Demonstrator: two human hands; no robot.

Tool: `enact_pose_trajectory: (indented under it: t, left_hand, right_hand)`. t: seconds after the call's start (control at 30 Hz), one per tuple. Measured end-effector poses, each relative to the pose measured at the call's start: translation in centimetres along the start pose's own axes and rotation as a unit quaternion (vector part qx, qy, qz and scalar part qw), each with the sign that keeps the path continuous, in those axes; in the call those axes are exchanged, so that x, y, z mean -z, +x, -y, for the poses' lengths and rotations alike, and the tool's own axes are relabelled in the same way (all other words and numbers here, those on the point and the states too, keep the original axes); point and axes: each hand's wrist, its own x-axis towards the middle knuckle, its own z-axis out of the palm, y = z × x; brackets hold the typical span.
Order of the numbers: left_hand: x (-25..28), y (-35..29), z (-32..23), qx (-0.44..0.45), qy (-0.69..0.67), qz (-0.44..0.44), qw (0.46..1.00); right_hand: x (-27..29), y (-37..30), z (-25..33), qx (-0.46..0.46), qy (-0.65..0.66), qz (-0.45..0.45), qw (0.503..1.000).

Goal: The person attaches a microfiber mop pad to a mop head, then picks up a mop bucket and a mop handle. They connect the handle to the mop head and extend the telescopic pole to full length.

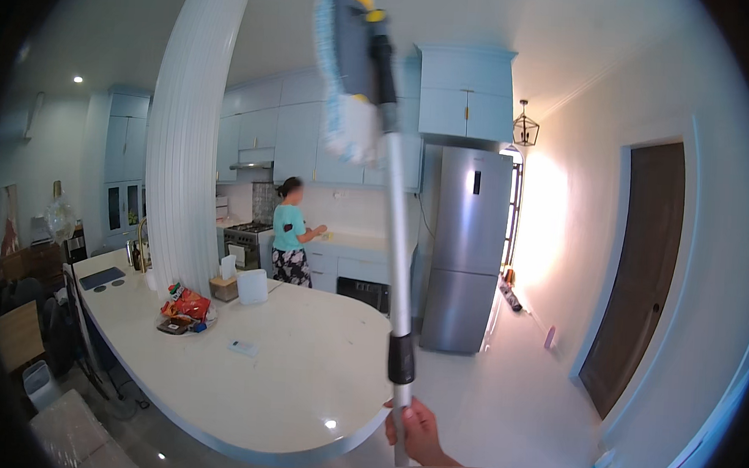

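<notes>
My right hand (419,433) is closed around the lower part of a silver mop pole (397,252), just below its black collar (401,358). The pole stands nearly upright in the middle of the view. At its top, the flat mop head (349,72), grey with a blue and white fringe and yellow clips, is raised close to the ceiling and looks blurred. A thin strip of reddish sleeve shows at the bottom edge. My left hand is out of sight.
A curved white counter (299,374) lies left of the pole, with snack packets (186,309), a tissue box (223,287) and a white container (252,286). Behind it rises a fluted white column (183,165). Another person (291,234) stands at the back counter. A steel fridge (467,247) and a dark door (639,273) stand right.
</notes>
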Motion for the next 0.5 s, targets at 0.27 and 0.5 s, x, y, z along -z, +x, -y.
enact_pose_trajectory:
  t: [0.27,0.5]
  left_hand:
    - [2.1,0.6,-2.1,-0.042,-0.028,0.008,0.999]
    - [5.6,-0.2,-2.6,-0.108,-0.057,0.050,0.991]
  right_hand:
    - [0.4,7.0,8.2,0.145,-0.030,-0.033,0.988]
    - [-4.4,14.8,19.4,0.302,-0.078,-0.025,0.950]
